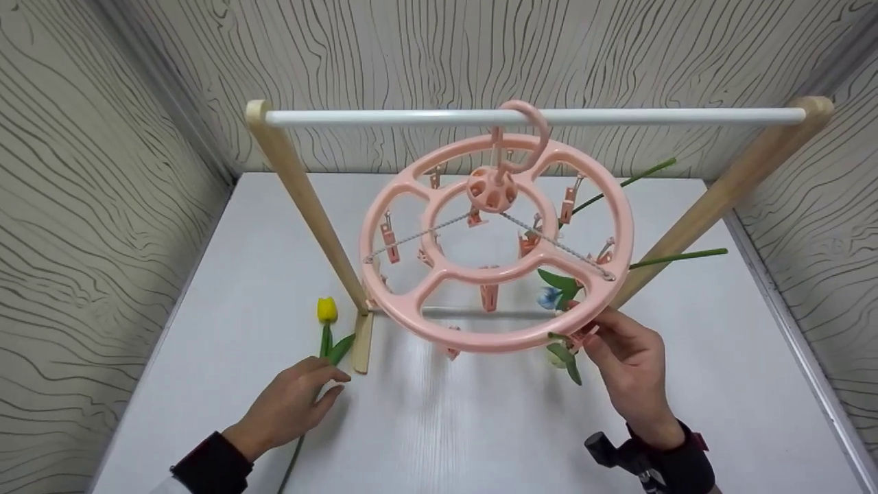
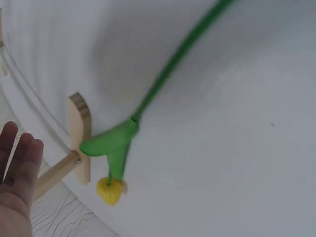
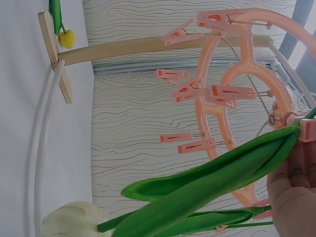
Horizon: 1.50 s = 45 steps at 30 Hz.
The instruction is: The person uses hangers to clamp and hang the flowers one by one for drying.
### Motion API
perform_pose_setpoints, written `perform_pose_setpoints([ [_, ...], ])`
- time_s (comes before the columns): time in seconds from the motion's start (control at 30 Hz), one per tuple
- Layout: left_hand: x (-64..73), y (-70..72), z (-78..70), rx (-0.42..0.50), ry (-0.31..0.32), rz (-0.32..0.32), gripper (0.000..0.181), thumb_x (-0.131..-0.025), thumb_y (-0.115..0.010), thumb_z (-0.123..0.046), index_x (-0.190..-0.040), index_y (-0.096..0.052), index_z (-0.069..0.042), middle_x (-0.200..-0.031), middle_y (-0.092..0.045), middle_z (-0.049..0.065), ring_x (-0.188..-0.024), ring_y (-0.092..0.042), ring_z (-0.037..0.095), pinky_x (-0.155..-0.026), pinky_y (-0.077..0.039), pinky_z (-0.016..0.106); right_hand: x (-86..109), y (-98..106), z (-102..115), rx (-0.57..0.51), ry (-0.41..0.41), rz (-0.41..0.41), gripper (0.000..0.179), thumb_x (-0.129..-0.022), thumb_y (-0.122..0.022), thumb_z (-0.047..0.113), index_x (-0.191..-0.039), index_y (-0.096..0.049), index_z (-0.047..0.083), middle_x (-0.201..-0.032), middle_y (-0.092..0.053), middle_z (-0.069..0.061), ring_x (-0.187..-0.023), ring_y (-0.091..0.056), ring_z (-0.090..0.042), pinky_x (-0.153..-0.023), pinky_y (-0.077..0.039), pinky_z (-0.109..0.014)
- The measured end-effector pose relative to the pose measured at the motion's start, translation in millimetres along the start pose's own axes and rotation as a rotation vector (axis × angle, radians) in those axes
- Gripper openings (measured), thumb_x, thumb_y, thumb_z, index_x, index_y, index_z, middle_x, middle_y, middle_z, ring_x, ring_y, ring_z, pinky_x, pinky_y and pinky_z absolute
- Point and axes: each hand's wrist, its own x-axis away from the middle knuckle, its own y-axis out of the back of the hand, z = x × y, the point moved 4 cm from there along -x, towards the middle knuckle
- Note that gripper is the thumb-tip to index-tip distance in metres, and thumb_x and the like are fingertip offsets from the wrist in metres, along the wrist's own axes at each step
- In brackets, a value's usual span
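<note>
A pink round clip hanger (image 1: 494,336) hangs by its hook from a white rod. At its front right, my right hand (image 1: 634,363) pinches a pink clip (image 3: 308,129) between thumb and fingers. In that clip sits the stem of a white tulip (image 3: 74,219), with long green leaves and its bloom hanging low. A blue tulip (image 1: 549,297) hangs close by, partly behind the ring. My left hand (image 1: 291,401) hovers over a yellow tulip (image 1: 327,309) lying on the table, its fingers loose and apart from the stem (image 2: 173,64) in the left wrist view.
A wooden stand carries the white rod (image 1: 384,118), with a left post (image 1: 309,213) and a right post (image 1: 734,185). Several spare pink clips (image 1: 488,296) dangle from the ring. Green stems (image 1: 686,256) jut out to the right. Patterned walls (image 1: 89,206) surround the white table (image 1: 439,439).
</note>
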Motion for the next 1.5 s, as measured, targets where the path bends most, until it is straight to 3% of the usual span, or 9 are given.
perform_pose_setpoints([
  [0.1,2.9,-3.1,8.8,-0.123,-0.033,0.065,0.027,-0.078,-0.082,0.004,-0.099,-0.076,-0.012,-0.100,-0.069,0.000,-0.091,-0.067,0.013,-0.076,-0.061,0.027,-0.5,3,0,-0.005,0.019,-0.006,0.033,-0.097,-0.055,-0.014,-0.130,-0.053,-0.021,-0.119,-0.069,-0.021,-0.097,-0.068,-0.019,-0.080,-0.057,-0.021],
  [0.23,4.5,-9.3,18.3,-0.200,-0.071,0.132,0.032,-0.077,-0.081,0.009,-0.100,-0.077,-0.013,-0.099,-0.069,0.001,-0.092,-0.066,0.015,-0.081,-0.062,0.030,-1.5,6,-1,-0.008,0.039,-0.006,0.032,-0.098,-0.055,-0.013,-0.129,-0.053,-0.022,-0.120,-0.069,-0.022,-0.099,-0.068,-0.019,-0.082,-0.058,-0.021],
  [0.47,11.9,-24.2,30.7,-0.424,-0.267,0.160,0.032,-0.074,-0.086,0.006,-0.100,-0.078,-0.011,-0.105,-0.070,0.005,-0.103,-0.066,0.022,-0.092,-0.059,0.035,-3.2,15,0,0.038,0.046,-0.014,0.032,-0.098,-0.055,-0.012,-0.128,-0.052,-0.023,-0.121,-0.069,-0.022,-0.105,-0.068,-0.020,-0.088,-0.057,-0.023],
  [0.6,14.3,-34.3,34.8,-0.539,-0.323,0.201,0.033,-0.074,-0.087,0.004,-0.103,-0.077,-0.009,-0.109,-0.069,0.007,-0.109,-0.065,0.025,-0.098,-0.056,0.038,-4.1,19,-1,0.042,0.049,-0.018,0.032,-0.098,-0.055,-0.012,-0.128,-0.053,-0.023,-0.120,-0.069,-0.022,-0.106,-0.068,-0.020,-0.088,-0.057,-0.023],
  [0.97,13.7,-40.8,34.0,-0.683,-0.459,0.240,0.034,-0.074,-0.088,-0.001,-0.105,-0.076,-0.011,-0.102,-0.071,0.004,-0.103,-0.063,0.021,-0.097,-0.056,0.034,-3.8,20,-1,0.040,0.049,-0.007,0.031,-0.099,-0.055,-0.010,-0.128,-0.053,-0.022,-0.119,-0.069,-0.024,-0.107,-0.068,-0.021,-0.091,-0.056,-0.024],
  [1.23,12.8,-43.3,29.3,-0.862,-0.559,0.296,0.034,-0.075,-0.089,-0.007,-0.105,-0.076,-0.016,-0.105,-0.073,0.000,-0.102,-0.065,0.017,-0.097,-0.055,0.032,-4.9,19,-2,0.022,0.039,-0.010,0.029,-0.098,-0.052,-0.013,-0.126,-0.054,-0.024,-0.116,-0.069,-0.025,-0.102,-0.067,-0.021,-0.085,-0.057,-0.023],
  [1.5,14.4,-44.2,26.4,-0.816,-0.591,0.305,0.035,-0.075,-0.089,-0.010,-0.104,-0.071,-0.019,-0.103,-0.069,-0.002,-0.095,-0.062,0.016,-0.091,-0.056,0.026,-5.5,19,-2,0.002,0.042,-0.006,0.029,-0.099,-0.053,-0.013,-0.126,-0.053,-0.024,-0.120,-0.069,-0.023,-0.109,-0.067,-0.021,-0.092,-0.055,-0.025],
])
